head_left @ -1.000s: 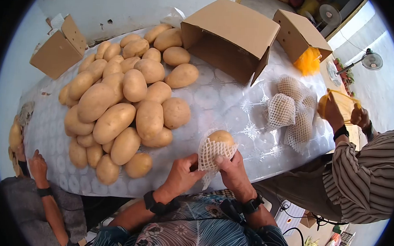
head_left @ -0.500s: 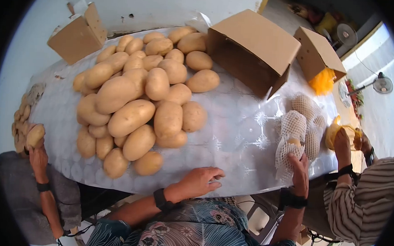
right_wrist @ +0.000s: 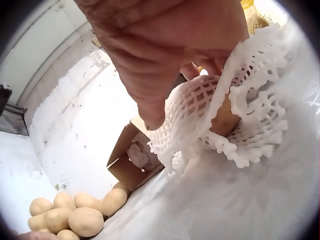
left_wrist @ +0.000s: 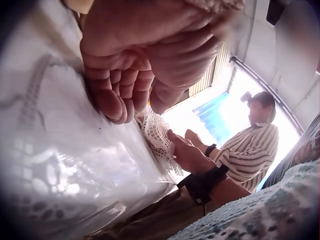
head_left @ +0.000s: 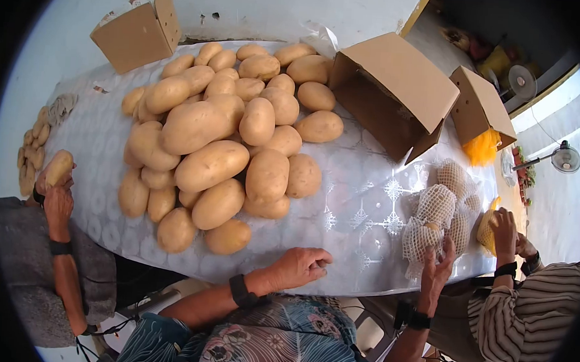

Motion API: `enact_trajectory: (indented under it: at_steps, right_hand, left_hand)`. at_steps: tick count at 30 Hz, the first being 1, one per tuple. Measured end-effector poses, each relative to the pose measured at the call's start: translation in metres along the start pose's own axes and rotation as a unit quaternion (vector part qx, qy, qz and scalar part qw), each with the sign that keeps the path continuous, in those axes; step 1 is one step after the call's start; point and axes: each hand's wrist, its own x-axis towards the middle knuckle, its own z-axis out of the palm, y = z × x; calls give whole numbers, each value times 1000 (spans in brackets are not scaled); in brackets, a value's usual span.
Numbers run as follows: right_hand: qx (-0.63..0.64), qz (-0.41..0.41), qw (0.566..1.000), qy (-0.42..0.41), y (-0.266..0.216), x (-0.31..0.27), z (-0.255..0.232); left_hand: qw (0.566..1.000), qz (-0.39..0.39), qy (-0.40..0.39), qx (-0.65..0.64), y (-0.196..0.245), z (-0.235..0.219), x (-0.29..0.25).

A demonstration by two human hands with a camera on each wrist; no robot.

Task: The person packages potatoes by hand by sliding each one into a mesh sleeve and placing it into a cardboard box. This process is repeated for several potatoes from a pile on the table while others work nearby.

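My left hand [head_left: 296, 268] rests at the table's front edge, fingers loosely bent and holding nothing; the left wrist view shows its curled fingers [left_wrist: 117, 97] over the shiny tablecloth. My right hand [head_left: 436, 270] is at the right, its fingers extended beside a potato in a white foam net [head_left: 422, 242]. In the right wrist view the thumb stands apart from the foam net [right_wrist: 192, 107], and the other fingers are partly hidden behind it. Potato skin [right_wrist: 226, 117] shows through the net's open end. More netted potatoes [head_left: 453, 178] lie just beyond.
A large heap of bare potatoes [head_left: 212, 164] covers the table's left half. An open cardboard box [head_left: 393, 88] lies at the back, another box [head_left: 481, 106] with orange netting beside it. People work at both sides, one with a potato [head_left: 59, 167], one with yellow netting [head_left: 488, 232].
The right hand has carried the netted potato from in front of me to the right-hand group, and its fingers have loosened. My left hand has left the net. The head view has shifted.
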Motion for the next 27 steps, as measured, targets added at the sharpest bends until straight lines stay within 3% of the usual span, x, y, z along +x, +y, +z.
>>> enact_trajectory:
  at_steps: [3, 6, 9, 13, 15, 18, 19, 22, 26, 27]
  right_hand:
    - [-46, -37, 998, 26, -7, 1, -3]
    - [18, -25, 999, -22, -53, 1, 5]
    - [113, -62, 981, -142, -103, 8, 32]
    - [152, -124, 959, -205, -150, 43, 78]
    - [138, -85, 960, -229, -174, 64, 98]
    - [266, -55, 934, -232, -163, 106, 143]
    - [265, -87, 940, -196, -149, 126, 163]
    - [67, -149, 977, -136, -158, 177, 187]
    - [-142, -173, 974, -44, -152, 228, 213]
    - [-390, -320, 863, -16, -85, 290, 243]
  left_hand:
    - [1000, 7, 14, -20, -2, 0, -2]
    - [998, 6, 45, -39, -6, -3, -5]
    - [997, 7, 65, -37, -6, -9, -7]
    - [994, 23, 101, -31, -7, -15, -11]
    - [995, 14, 90, -51, -10, -18, -12]
    - [995, -8, 67, -76, -14, -24, -14]
    - [995, -17, 57, -84, -15, -25, -15]
    - [994, -16, 49, -95, -21, -25, -16]
    - [994, -35, 44, -93, -9, -32, -14]
    - [994, -35, 46, -89, -11, -32, -14]
